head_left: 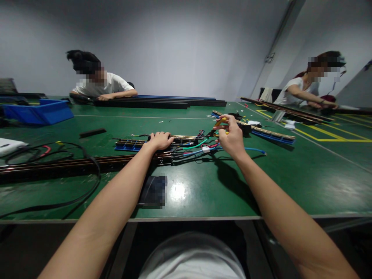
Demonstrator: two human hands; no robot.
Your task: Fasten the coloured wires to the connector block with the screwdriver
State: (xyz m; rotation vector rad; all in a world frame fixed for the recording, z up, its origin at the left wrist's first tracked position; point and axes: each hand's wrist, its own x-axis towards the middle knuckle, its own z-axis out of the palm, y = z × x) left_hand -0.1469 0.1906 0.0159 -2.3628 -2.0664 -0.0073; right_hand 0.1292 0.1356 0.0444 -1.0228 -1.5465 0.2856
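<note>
My left hand (159,141) lies palm down with its fingers spread over a short blue-and-copper rail piece (130,144). My right hand (231,137) is closed around yellow-handled pliers (221,121), raised a little above the table; their jaws point down to the left and are hard to make out. Under and beside them run several wires, among them a green wire (193,147) and a blue wire (251,150) ending in a terminal. A white tag (205,149) sits on the bundle, which comes out of the end of a long dark rail (122,161).
Another blue-based rail (273,136) lies at right. A blue bin (40,111), black cable (97,174) and a dark flat object (152,190) are around my left arm. Black profiles (162,103) lie at the far edge, where two people work.
</note>
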